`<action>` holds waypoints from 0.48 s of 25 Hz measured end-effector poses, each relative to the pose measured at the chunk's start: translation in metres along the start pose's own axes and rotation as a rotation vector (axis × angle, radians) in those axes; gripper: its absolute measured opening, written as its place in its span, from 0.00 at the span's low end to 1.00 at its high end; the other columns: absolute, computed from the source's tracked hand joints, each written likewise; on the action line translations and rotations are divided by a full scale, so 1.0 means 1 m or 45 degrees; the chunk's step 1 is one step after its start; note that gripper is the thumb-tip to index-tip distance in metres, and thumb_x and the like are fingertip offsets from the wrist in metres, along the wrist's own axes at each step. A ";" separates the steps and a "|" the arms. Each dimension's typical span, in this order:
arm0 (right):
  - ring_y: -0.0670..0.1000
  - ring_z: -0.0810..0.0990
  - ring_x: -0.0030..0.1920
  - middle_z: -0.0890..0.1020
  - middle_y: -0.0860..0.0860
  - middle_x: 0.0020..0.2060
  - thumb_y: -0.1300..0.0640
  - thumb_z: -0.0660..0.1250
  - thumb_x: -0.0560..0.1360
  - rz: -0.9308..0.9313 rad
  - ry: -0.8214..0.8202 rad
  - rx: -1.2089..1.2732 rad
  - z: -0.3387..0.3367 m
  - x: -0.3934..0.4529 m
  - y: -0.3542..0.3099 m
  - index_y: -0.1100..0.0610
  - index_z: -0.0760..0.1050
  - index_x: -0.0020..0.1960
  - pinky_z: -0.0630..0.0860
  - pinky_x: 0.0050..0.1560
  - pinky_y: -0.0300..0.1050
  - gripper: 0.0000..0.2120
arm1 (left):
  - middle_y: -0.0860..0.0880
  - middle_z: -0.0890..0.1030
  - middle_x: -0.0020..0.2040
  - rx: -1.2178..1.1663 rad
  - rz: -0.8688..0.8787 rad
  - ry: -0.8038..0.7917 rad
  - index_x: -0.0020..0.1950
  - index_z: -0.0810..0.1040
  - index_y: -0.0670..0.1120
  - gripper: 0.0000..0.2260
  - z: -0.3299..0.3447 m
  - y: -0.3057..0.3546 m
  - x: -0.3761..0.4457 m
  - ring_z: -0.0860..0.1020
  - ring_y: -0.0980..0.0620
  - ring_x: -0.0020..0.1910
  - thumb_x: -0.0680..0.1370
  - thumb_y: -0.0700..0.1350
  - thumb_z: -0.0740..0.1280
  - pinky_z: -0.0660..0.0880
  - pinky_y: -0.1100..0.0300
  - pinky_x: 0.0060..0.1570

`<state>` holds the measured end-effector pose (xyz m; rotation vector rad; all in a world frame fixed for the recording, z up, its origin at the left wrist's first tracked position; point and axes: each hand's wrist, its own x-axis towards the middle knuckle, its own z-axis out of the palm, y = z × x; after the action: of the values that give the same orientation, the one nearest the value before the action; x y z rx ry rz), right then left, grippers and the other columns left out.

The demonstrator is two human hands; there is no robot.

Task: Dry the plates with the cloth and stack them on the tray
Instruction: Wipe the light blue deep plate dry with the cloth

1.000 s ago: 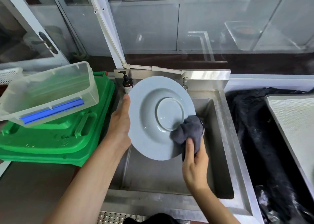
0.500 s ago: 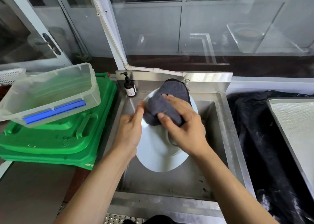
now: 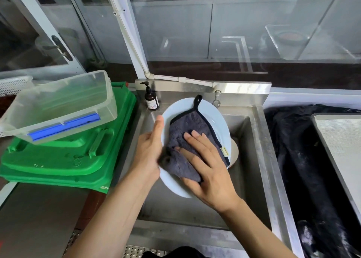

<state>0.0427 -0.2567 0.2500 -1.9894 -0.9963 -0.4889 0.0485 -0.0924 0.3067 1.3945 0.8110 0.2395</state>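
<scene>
A pale blue plate (image 3: 216,119) is held tilted over the steel sink (image 3: 252,140). My left hand (image 3: 149,150) grips its left rim, thumb along the edge. A dark grey cloth (image 3: 185,128) with a black hem and hanging loop lies spread on the plate's face. My right hand (image 3: 207,164) presses flat on the cloth, fingers straight. The edge of another plate (image 3: 235,152) shows in the sink behind the held one. A metal tray (image 3: 340,140) lies at the right edge.
Green crates (image 3: 64,156) are stacked left of the sink with a clear plastic tub (image 3: 58,105) on top. A brown pump bottle (image 3: 150,99) stands at the sink's back left corner. Black cloth (image 3: 293,150) covers the counter to the right.
The plate was turned from its underside to its face. The cloth went from a bunched wad at the plate's top to spread across it, and my right hand flattened and slid lower.
</scene>
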 end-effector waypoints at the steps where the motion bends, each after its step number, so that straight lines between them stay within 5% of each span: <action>1: 0.58 0.66 0.79 0.71 0.59 0.76 0.47 0.63 0.82 0.048 0.036 0.000 -0.001 -0.009 0.002 0.59 0.75 0.73 0.65 0.77 0.63 0.24 | 0.44 0.87 0.48 0.013 0.004 0.015 0.45 0.85 0.46 0.27 0.000 -0.001 0.000 0.85 0.42 0.49 0.72 0.70 0.68 0.82 0.47 0.53; 3: 0.54 0.68 0.78 0.71 0.55 0.76 0.44 0.62 0.83 0.338 0.195 0.082 0.002 -0.022 0.002 0.55 0.73 0.75 0.68 0.75 0.59 0.25 | 0.46 0.86 0.48 -0.006 -0.003 0.007 0.48 0.81 0.46 0.28 0.001 -0.003 0.000 0.83 0.39 0.53 0.70 0.71 0.68 0.79 0.38 0.58; 6: 0.47 0.72 0.75 0.76 0.46 0.73 0.40 0.62 0.82 0.854 0.401 0.346 0.016 -0.010 -0.009 0.41 0.71 0.73 0.70 0.73 0.56 0.20 | 0.49 0.86 0.37 0.027 -0.025 -0.007 0.43 0.80 0.46 0.24 0.007 -0.003 0.000 0.85 0.42 0.44 0.75 0.68 0.68 0.81 0.37 0.50; 10: 0.47 0.73 0.73 0.77 0.46 0.71 0.43 0.63 0.83 0.494 0.296 0.216 0.011 -0.020 -0.004 0.48 0.74 0.71 0.68 0.74 0.45 0.19 | 0.49 0.86 0.53 0.025 -0.101 0.045 0.60 0.79 0.47 0.30 0.002 0.002 0.008 0.84 0.46 0.53 0.74 0.71 0.66 0.81 0.44 0.55; 12: 0.49 0.77 0.68 0.80 0.49 0.66 0.45 0.64 0.82 0.516 0.282 0.134 0.000 -0.030 0.012 0.55 0.77 0.68 0.73 0.70 0.48 0.19 | 0.49 0.85 0.55 -0.005 -0.093 0.012 0.64 0.79 0.48 0.31 0.000 0.005 0.009 0.83 0.46 0.53 0.74 0.71 0.65 0.81 0.48 0.53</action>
<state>0.0335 -0.2747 0.2245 -1.9275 -0.4561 -0.4096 0.0566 -0.0862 0.3085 1.3585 0.8674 0.1907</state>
